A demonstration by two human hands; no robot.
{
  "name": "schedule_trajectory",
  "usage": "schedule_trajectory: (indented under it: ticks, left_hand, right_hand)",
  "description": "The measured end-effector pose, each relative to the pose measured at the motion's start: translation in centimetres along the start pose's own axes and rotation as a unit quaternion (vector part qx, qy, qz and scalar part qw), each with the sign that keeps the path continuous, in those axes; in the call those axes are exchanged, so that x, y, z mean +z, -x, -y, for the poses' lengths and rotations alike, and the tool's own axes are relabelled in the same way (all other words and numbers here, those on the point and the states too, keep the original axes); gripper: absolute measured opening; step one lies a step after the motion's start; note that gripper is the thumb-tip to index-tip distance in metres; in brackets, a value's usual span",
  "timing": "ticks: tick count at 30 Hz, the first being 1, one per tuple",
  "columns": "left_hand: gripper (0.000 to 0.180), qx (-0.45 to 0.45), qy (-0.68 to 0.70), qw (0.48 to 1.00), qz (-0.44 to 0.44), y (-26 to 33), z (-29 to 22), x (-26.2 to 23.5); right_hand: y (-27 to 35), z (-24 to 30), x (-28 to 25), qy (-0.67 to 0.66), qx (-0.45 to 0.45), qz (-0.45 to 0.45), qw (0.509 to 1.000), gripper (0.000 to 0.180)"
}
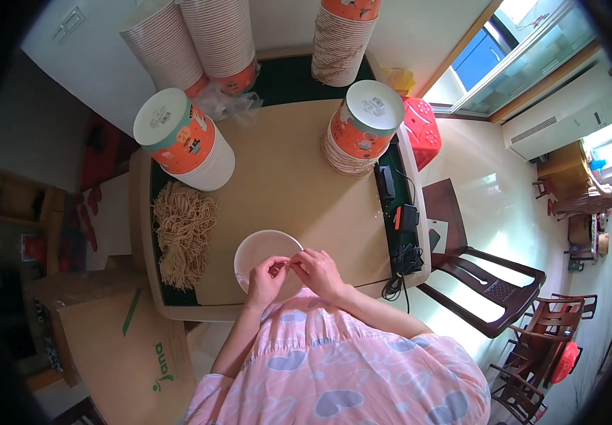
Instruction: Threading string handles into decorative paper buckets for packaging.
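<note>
Above a white paper bucket (269,244) at the table's near side, my two hands meet fingertip to fingertip. My left hand (267,280) is closed in a pinch over the bucket's opening. My right hand (319,273) pinches too, its fingertips touching the left ones near the right side of the rim. Whatever the fingers hold is too small to make out. Left of the bucket lies a heap of tan twine (182,234). Behind the twine, an upside-down stack of orange and white paper buckets (189,145) leans a little.
Another upside-down bucket stack (364,131) stands at the right, with tan cord around its lower part. Taller stacks (217,42) line the back beside a crumpled clear bag (228,105). Black adapters and cables (406,258) lie along the right edge. A cardboard box (125,347) sits lower left.
</note>
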State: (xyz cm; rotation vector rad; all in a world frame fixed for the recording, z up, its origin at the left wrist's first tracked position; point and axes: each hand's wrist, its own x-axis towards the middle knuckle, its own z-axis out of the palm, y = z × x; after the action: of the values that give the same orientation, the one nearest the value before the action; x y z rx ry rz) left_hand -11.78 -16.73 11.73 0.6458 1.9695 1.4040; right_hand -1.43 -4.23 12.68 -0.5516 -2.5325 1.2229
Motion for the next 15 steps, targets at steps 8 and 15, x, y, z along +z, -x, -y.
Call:
schedule_trajectory:
  ticks: [8, 15]
  left_hand:
    - [0.006, 0.017, -0.039, 0.999, -0.006, -0.21, 0.06, -0.24]
    - [0.006, 0.016, -0.034, 0.999, -0.021, -0.08, -0.63, -0.01]
  right_hand:
    - [-0.02, -0.04, -0.15, 0.012, -0.010, 0.008, 1.000, 0.007]
    - [0.12, -0.37, -0.05, 0.014, -0.007, 0.000, 1.000, 0.009]
